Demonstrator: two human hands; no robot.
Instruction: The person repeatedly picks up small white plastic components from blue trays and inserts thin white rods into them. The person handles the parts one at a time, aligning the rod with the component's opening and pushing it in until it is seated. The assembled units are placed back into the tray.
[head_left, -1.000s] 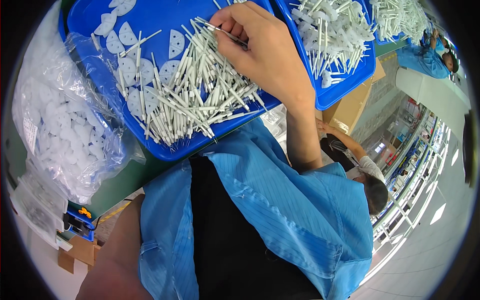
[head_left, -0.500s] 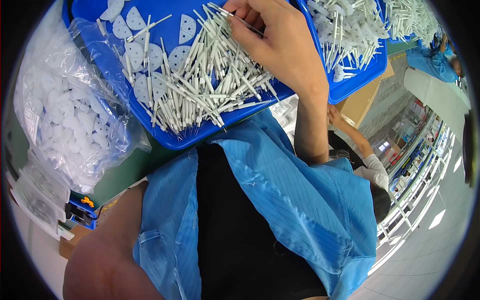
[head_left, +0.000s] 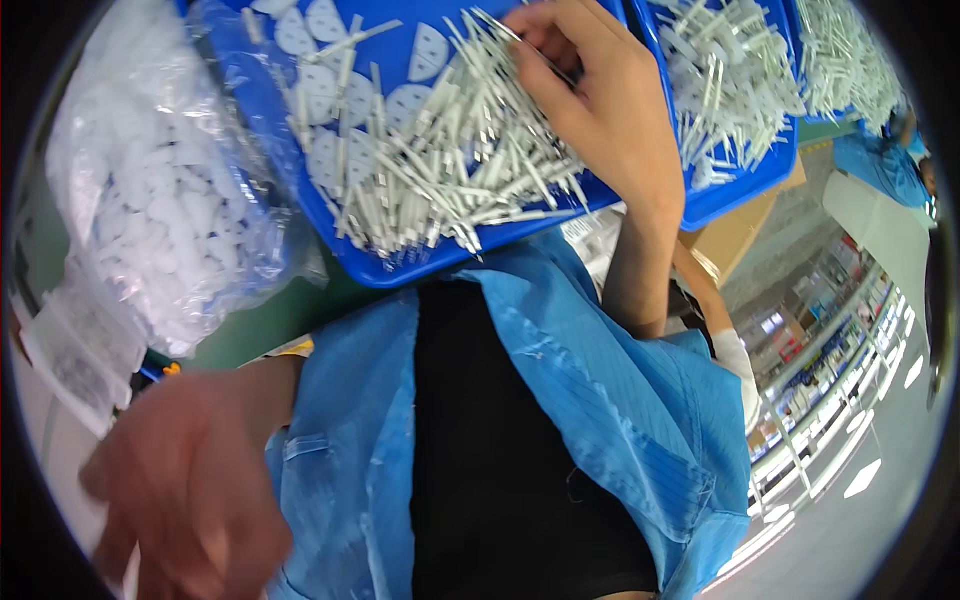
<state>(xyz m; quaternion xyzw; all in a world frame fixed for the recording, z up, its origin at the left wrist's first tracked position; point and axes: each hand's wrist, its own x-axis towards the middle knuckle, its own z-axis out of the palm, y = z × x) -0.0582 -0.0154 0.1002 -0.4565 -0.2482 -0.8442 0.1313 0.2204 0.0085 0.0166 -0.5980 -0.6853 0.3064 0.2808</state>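
Note:
My right hand [head_left: 610, 115] is over the far right of a blue tray [head_left: 385, 275], its fingers closed around a thin white rod with a metallic part [head_left: 497, 24]. Beneath it lies a heap of similar thin white rods [head_left: 460, 165], many with silvery sections. Half-round white plastic pieces with small holes [head_left: 428, 52] lie at the tray's left and back. My left hand [head_left: 195, 490] is at the lower left, away from the tray and smeared by motion. Something small and white shows by its fingers, too blurred to name.
A clear plastic bag of white pieces [head_left: 170, 210] stands left of the tray, on a green table [head_left: 265, 325]. More blue trays with white parts [head_left: 735, 85] are at the right. A cardboard box [head_left: 745, 240] and other people appear beyond.
My left hand has come into view at the lower left, where mainly the forearm showed before. The whole view has shifted, moving the trays rightward. My right hand keeps its grip above the heap.

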